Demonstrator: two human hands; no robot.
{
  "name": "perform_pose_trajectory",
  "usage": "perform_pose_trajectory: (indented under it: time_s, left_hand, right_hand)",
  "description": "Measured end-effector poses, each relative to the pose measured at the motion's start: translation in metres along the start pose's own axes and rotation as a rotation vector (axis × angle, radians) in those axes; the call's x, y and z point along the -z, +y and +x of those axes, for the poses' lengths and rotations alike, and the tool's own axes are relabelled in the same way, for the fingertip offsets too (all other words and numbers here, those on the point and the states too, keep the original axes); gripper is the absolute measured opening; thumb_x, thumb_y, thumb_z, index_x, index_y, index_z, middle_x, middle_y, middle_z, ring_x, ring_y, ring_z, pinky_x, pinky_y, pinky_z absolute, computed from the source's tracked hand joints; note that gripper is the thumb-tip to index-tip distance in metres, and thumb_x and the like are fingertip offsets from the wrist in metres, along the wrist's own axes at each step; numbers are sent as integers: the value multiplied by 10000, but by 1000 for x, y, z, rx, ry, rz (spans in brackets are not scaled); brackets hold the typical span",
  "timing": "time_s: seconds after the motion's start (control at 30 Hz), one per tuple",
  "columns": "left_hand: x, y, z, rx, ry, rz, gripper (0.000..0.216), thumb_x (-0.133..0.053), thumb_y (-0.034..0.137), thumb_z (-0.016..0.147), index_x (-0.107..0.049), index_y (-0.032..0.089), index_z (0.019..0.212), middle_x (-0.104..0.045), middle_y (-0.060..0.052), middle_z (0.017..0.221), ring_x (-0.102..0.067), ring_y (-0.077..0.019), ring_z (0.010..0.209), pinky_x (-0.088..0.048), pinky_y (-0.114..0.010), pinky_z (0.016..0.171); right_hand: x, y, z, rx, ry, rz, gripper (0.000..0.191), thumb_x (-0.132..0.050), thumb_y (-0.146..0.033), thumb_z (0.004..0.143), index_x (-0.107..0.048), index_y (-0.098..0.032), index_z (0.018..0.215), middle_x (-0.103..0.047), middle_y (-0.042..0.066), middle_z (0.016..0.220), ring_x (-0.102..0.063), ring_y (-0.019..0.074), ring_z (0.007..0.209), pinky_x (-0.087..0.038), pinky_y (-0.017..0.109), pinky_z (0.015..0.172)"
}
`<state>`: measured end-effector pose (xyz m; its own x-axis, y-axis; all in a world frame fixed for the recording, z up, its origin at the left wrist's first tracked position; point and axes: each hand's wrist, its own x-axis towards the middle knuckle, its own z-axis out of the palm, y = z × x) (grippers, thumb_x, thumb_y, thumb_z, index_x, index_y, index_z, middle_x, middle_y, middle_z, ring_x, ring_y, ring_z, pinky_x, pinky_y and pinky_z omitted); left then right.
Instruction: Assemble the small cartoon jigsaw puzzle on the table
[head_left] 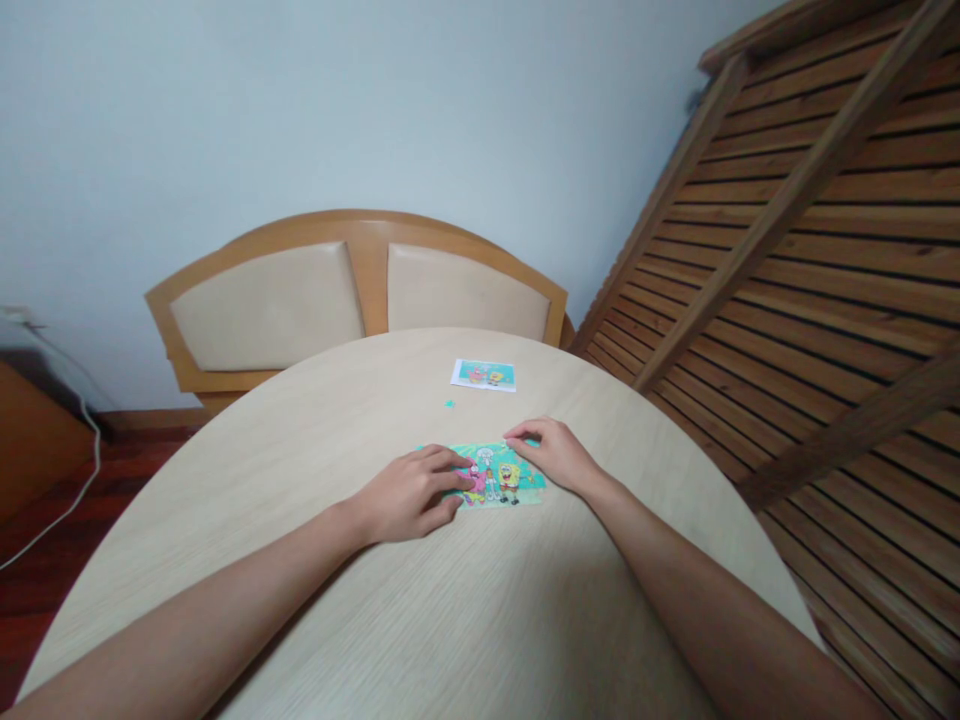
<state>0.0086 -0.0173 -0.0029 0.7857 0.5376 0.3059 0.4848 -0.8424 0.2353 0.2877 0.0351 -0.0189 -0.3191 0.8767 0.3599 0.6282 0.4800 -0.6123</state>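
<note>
A small colourful cartoon jigsaw puzzle point(501, 478) lies flat on the round pale wooden table point(315, 450). My left hand point(409, 492) rests on its left part, fingers stretched out flat and pressing on the pieces. My right hand point(551, 452) sits at the puzzle's upper right corner, fingers extended with the tips on its top edge. Neither hand holds anything that I can see. The puzzle's left end is hidden under my left hand.
A printed reference picture point(484, 375) lies farther back on the table, and one loose teal puzzle piece point(449, 404) sits between it and the puzzle. A padded wooden headboard point(352, 290) leans on the wall behind. A slatted wooden bed frame point(810, 250) stands at the right.
</note>
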Motion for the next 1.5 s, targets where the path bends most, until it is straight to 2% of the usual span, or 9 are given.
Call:
perform_pose_trajectory:
  time_s: [0.23, 0.67, 0.77, 0.87, 1.0, 1.13, 1.3, 1.5]
  left_hand:
    - [1, 1, 0, 3, -1, 8, 300, -537, 235, 930, -674, 248, 1197, -631, -61, 1303, -590, -240, 1165, -513, -422, 1013]
    - [1, 1, 0, 4, 6, -14, 302, -528, 241, 940, -666, 257, 1208, -636, -58, 1298, -593, -234, 1171, -501, -412, 1026]
    - [3, -1, 0, 86, 71, -3, 297, -504, 230, 943, -651, 228, 1201, -659, -71, 1243, -610, -227, 1131, -512, -396, 999]
    - [9, -7, -2, 300, 151, 87, 250, -493, 241, 940, -650, 192, 1128, -684, -94, 1147, -632, -247, 1048, -532, -418, 936]
    - [17, -18, -9, 456, 139, 171, 271, -531, 262, 908, -635, 169, 1140, -688, -113, 1123, -637, -278, 1023, -542, -435, 887]
    - [19, -26, -14, 471, 106, 147, 260, -569, 272, 883, -661, 182, 1110, -704, -100, 1083, -653, -265, 980, -549, -393, 841]
    - [14, -37, -16, 451, 61, 93, 227, -551, 289, 923, -701, 197, 1066, -694, -94, 1045, -651, -247, 963, -538, -368, 836]
    - [12, -44, -16, 428, 92, 21, 184, -558, 272, 924, -702, 195, 1008, -692, -79, 1006, -639, -214, 920, -534, -337, 812]
  right_hand:
    - [-1, -1, 1, 53, -9, -103, 98, -692, -253, 871, -786, -228, 882, -778, 41, 941, -686, 212, 911, -499, 336, 857]
    - [3, -17, -3, 50, -46, -323, 146, -643, -294, 907, -769, -228, 874, -755, 45, 931, -658, 217, 928, -434, 350, 845]
    - [8, -20, -5, 100, -105, -342, 161, -625, -254, 915, -781, -237, 949, -753, 46, 958, -649, 215, 951, -432, 345, 857]
    - [14, -25, -9, 138, -159, -381, 213, -601, -215, 921, -778, -244, 1036, -745, 52, 987, -638, 217, 963, -430, 346, 862]
    - [20, -34, -13, 173, -206, -447, 215, -585, -203, 927, -776, -243, 1017, -747, 57, 990, -641, 226, 961, -419, 353, 855]
    - [22, -37, -15, 177, -216, -440, 190, -588, -224, 931, -772, -229, 982, -740, 69, 1004, -640, 228, 957, -428, 351, 861]
    - [24, -37, -17, 193, -236, -424, 205, -596, -300, 942, -761, -224, 1038, -725, 85, 1052, -634, 246, 1006, -441, 372, 889]
    - [25, -37, -19, 192, -261, -410, 235, -599, -348, 946, -751, -238, 1088, -712, 88, 1107, -631, 251, 1047, -442, 375, 915]
